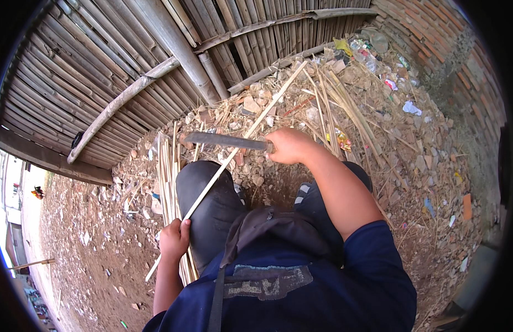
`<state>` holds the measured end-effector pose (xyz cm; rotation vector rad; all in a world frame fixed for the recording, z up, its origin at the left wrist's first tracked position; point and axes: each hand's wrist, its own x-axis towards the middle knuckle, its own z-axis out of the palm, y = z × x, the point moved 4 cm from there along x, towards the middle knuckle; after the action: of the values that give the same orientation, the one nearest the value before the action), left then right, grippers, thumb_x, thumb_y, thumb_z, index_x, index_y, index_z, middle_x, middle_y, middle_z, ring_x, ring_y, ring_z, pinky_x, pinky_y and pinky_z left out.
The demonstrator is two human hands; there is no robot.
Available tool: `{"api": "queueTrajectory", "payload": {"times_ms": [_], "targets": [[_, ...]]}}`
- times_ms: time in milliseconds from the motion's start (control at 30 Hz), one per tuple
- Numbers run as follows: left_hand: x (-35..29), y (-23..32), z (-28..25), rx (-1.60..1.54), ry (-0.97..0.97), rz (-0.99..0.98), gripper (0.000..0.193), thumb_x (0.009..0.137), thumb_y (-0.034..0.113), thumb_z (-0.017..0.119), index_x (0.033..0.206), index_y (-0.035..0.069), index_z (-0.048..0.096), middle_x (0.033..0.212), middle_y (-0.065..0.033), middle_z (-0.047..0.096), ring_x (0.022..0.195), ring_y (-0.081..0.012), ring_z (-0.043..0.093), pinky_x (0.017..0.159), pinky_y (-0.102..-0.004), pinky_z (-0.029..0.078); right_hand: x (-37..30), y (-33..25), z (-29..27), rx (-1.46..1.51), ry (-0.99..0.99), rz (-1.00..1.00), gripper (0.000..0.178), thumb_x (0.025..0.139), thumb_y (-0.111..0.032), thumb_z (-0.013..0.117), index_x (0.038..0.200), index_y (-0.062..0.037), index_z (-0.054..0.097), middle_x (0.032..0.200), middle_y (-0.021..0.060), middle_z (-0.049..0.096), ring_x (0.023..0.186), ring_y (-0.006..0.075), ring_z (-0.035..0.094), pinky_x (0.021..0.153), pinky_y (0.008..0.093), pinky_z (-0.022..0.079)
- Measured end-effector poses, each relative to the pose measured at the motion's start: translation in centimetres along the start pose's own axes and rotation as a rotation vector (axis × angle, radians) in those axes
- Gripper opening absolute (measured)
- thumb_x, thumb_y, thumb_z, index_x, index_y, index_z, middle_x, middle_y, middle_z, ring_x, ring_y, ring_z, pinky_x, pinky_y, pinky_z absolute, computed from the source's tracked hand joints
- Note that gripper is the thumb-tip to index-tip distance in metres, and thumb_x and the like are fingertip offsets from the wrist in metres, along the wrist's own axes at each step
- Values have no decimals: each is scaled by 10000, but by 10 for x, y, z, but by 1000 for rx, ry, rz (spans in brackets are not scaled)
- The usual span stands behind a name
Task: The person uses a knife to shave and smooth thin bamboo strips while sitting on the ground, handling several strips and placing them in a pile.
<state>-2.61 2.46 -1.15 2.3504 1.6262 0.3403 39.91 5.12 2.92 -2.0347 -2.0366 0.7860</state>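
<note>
My right hand grips the handle of a long dark knife, its blade pointing left across a thin bamboo strip. My left hand holds the near end of that strip beside my left knee. The strip runs diagonally up to the right over the knee, under the blade. A bundle of split bamboo strips lies on the ground just left of the knee.
A bamboo wall with slanted poles stands ahead. Rubble, dry bamboo scraps and litter cover the ground in front. A brick wall rises at the right. Bare dirt lies to the left.
</note>
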Motion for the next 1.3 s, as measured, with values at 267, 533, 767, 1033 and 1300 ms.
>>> {"api": "queueTrajectory", "payload": {"times_ms": [267,533,767,1033,1300], "targets": [[1,-27,0,88,91,70,462,991,362,620,673,47,503,597,-199,580,563,-437,588,547,-540,449,15,102,-15,322,213,296,296,858,-249,755,1050,-37,679,844,95,671,790,228,661,746,388,524],[-21,-56,8,84,148,68,435,990,336,615,679,57,495,575,-189,568,539,-434,588,504,-522,447,13,58,7,250,-61,113,361,801,-281,791,1028,-18,691,879,146,706,819,281,688,774,402,536],[-23,-58,-10,158,159,47,419,991,339,597,689,69,492,560,-178,556,520,-421,581,496,-520,441,20,54,3,128,5,212,260,834,-228,712,1029,-55,707,918,139,704,879,262,697,794,405,549],[-45,-96,-5,187,194,105,400,987,306,606,690,70,481,569,-186,561,524,-427,586,482,-525,437,25,138,-4,389,121,361,382,804,-205,750,1136,-27,685,953,168,719,916,255,713,808,405,561],[-46,-68,-16,134,124,20,417,981,299,616,674,56,473,573,-187,544,525,-422,559,499,-507,419,-1,43,-18,236,169,212,344,806,-194,728,1096,-18,671,969,191,723,879,319,717,799,417,567]]}}
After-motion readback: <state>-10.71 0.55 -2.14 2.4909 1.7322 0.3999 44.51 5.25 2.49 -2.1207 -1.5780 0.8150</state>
